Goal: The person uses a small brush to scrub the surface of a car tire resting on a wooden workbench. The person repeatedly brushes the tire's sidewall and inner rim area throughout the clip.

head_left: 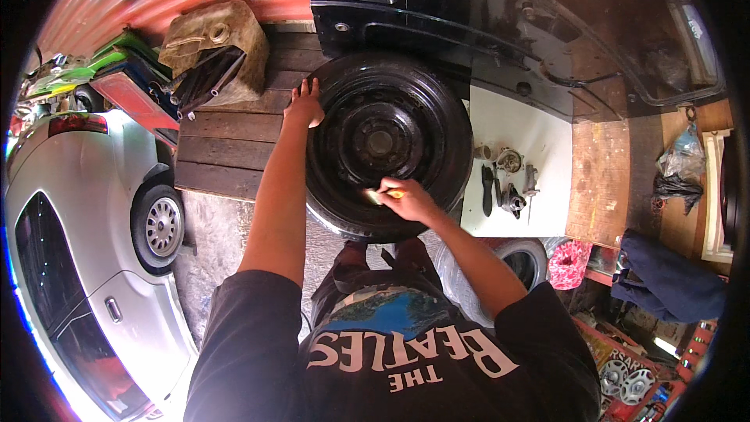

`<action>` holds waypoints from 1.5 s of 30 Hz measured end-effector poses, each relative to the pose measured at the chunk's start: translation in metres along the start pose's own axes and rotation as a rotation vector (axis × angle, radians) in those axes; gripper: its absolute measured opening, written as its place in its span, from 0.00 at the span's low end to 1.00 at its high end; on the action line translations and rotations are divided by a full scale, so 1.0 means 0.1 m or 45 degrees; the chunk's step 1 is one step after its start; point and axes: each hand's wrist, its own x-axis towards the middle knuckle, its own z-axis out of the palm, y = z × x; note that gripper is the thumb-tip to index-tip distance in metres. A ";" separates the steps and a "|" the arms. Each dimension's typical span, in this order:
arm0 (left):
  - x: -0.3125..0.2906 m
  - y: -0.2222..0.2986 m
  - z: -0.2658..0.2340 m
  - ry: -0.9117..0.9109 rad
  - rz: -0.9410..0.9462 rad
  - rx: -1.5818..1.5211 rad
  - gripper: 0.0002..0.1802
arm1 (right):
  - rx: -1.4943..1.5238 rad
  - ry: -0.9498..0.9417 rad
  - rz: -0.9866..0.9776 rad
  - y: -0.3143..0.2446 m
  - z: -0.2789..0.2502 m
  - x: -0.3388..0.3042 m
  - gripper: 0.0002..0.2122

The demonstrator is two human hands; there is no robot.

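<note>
A black steel wheel with its tyre (422, 148) lies face up on the workbench in front of me, its near edge reaching over the bench front. My left hand (305, 103) rests on the tyre's far left edge with its fingers apart. Closed around a small brush (373, 197), my right hand (408, 199) is over the near part of the rim. Pale bristles point left, and a bit of yellow handle shows between the fingers. The bristles are at the dark rim surface; whether they touch it I cannot tell.
Wooden planks (226, 141) hold a worn brown container (234, 31) of dark tubes. Right of the wheel, a white board (508, 223) carries metal parts and a black-handled brush (487, 191). A black panel (437, 12) stands behind. A silver car (117, 219) is left; tyres (516, 258) sit below right.
</note>
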 end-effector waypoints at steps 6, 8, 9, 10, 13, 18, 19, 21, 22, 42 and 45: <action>-0.05 0.04 -0.01 -0.013 -0.003 -0.023 0.53 | -0.295 -0.320 0.189 0.25 -0.98 0.01 0.09; -0.07 0.05 -0.02 0.000 -0.003 -0.016 0.53 | -0.387 -0.432 0.222 0.25 -1.16 0.19 0.10; -0.08 0.05 -0.02 -0.003 -0.002 -0.012 0.53 | -0.372 -0.504 0.207 0.27 -1.22 0.32 0.11; -0.08 0.08 -0.03 -0.006 0.007 -0.008 0.53 | -0.499 -0.599 0.187 0.35 -1.27 0.45 0.10; -0.03 -0.01 -0.02 -0.011 -0.002 -0.005 0.53 | -0.916 -0.496 0.242 0.32 -1.38 0.91 0.10; -0.06 0.02 -0.02 -0.016 0.007 -0.016 0.52 | -1.130 0.027 0.069 0.29 -1.65 1.28 0.08; -0.07 0.04 -0.02 -0.015 0.019 -0.028 0.52 | -1.135 0.058 0.048 0.33 -1.65 1.25 0.08; -0.06 0.05 -0.02 -0.010 0.029 -0.037 0.52 | -1.141 0.120 0.001 0.38 -1.60 1.16 0.08; -0.04 0.01 -0.01 -0.006 0.018 -0.034 0.53 | -1.083 0.158 -0.073 0.39 -1.54 1.12 0.08; 0.03 0.02 0.03 -0.013 -0.011 -0.019 0.53 | -1.011 0.396 0.402 0.40 -1.14 0.51 0.10; 0.04 -0.01 0.04 -0.002 -0.013 -0.027 0.53 | -1.107 0.198 0.492 0.35 -1.04 0.44 0.10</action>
